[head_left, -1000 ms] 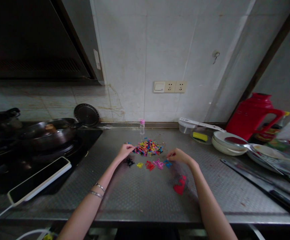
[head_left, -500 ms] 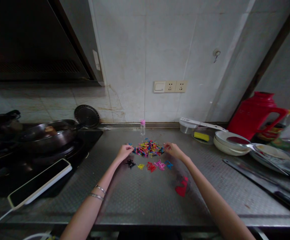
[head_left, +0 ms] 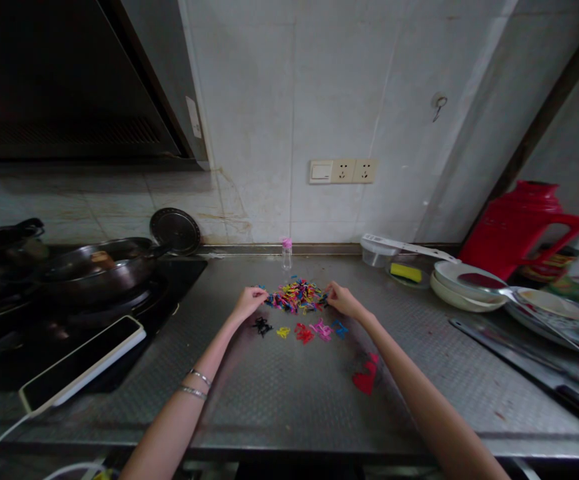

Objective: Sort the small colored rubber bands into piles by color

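A mixed heap of small, colourful rubber bands (head_left: 296, 297) lies on the metal counter. At its left edge, my left hand (head_left: 250, 303) is closed in a pinch, fingertips by a few blue and dark bands. My right hand (head_left: 343, 299) pinches at the opposite edge, against some dark bands; what either pinch holds is too small to make out. In front of the heap runs a row of small sorted piles: black bands (head_left: 262, 326), yellow bands (head_left: 283, 332), red bands (head_left: 304, 333), pink bands (head_left: 322, 329) and blue bands (head_left: 340, 329).
Behind the heap stands a small clear bottle with a pink cap (head_left: 286, 253). A red cut-out piece (head_left: 366, 375) lies near my right forearm. Pans (head_left: 104, 270) and a phone-like device (head_left: 82, 363) are left; bowls (head_left: 469, 293), a knife (head_left: 509, 363) and a red jug (head_left: 514, 227) are right.
The view has shifted slightly. My right hand's fingers have dipped a little toward the heap's right edge. My left hand stays almost where it was.
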The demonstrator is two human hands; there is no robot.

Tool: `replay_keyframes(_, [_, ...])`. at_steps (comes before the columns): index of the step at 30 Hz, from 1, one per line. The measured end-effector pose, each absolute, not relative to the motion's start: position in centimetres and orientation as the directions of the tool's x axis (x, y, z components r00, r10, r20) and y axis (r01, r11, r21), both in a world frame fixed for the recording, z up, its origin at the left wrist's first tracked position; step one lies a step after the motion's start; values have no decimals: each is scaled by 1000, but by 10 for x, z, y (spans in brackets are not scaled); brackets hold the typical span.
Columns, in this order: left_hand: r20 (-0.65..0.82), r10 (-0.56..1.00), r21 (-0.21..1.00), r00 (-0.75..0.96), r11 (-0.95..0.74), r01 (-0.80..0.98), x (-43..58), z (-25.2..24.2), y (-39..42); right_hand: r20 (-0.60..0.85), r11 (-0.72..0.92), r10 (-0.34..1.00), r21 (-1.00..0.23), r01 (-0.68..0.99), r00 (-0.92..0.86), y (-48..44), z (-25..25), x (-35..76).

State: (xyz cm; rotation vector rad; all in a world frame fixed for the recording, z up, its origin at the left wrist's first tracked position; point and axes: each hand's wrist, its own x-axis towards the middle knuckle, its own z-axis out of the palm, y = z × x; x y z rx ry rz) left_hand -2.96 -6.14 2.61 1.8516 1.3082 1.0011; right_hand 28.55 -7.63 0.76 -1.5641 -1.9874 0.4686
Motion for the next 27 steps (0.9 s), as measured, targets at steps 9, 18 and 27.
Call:
replay_keyframes(9, [208,953,848,221,-288,445,-27,29,-64,195,254,966,-554,793,-173,-72,1,286])
replay_keyframes(18, [226,946,842,233,-310,441,-29,26,-63,202,270,961,-528,805,-190,-77,13,283])
replay_keyframes(27, [224,948,844,225,-304,442,-31,27,-62,284,329,937,-530,781,-203,-92,32,293])
